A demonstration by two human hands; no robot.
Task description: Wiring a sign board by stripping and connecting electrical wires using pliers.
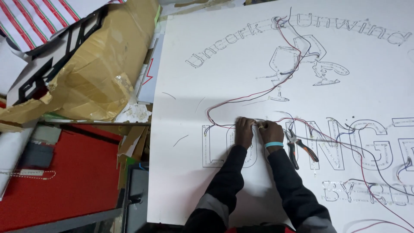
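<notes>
A large white sign board (pixel 207 185) lies flat, with outlined letters and glass shapes cut into it. Thin red and black wires (pixel 241 100) run across it between the letters. My left hand (pixel 244 130) and my right hand (pixel 270 130) meet over a big round letter in the lower row, both pinching the same wire ends (pixel 258 124). A light blue band circles my right wrist. Both sleeves are dark with grey patches.
Pliers with orange and black handles (pixel 301 149) lie on the board just right of my right hand. Crumpled brown cardboard (pixel 92 77) and striped cloth (pixel 39 17) pile up at the left. A red surface (pixel 73 172) lies below them.
</notes>
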